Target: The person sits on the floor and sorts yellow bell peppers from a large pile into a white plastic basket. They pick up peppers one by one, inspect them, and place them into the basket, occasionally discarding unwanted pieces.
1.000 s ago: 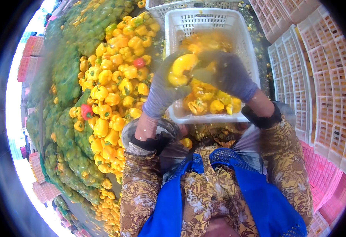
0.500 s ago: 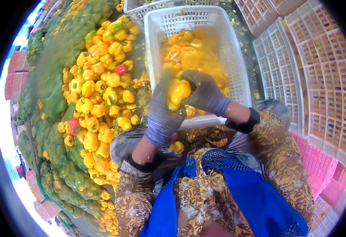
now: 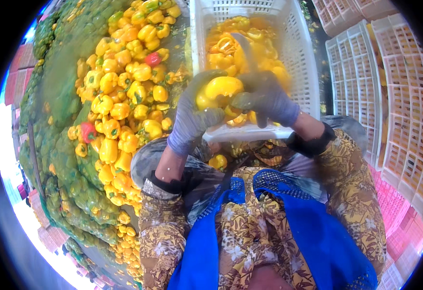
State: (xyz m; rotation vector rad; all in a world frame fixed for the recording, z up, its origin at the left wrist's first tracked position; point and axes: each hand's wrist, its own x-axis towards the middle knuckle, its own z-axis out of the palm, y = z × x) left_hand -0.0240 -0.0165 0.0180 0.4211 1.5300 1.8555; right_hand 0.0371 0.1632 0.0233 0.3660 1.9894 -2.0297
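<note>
My left hand (image 3: 195,107), in a grey-purple glove, is closed round a yellow bell pepper (image 3: 224,87) above the near end of a white plastic crate (image 3: 199,43). Close beside it my right hand (image 3: 268,99), gloved alike, has its fingers curled at the pepper's right side. A curved grey blade, blurred, which looks like a knife (image 3: 244,47), points up and away from my right hand; its handle is hidden in the grip. Yellow peppers (image 3: 221,44), some cut open, fill the crate's floor beneath both hands.
A heap of yellow peppers (image 3: 120,111) lies on my left, with red peppers (image 3: 152,59) among them. Beyond it are green net sacks (image 3: 59,125) full of peppers. White crates (image 3: 354,82) stand on my right, near a pink crate (image 3: 387,203). A pepper (image 3: 218,162) lies between my legs.
The view has shifted, with the crate now higher and further right. My hands have turned the pepper, and the grey blade now shows pointing away from my right hand.
</note>
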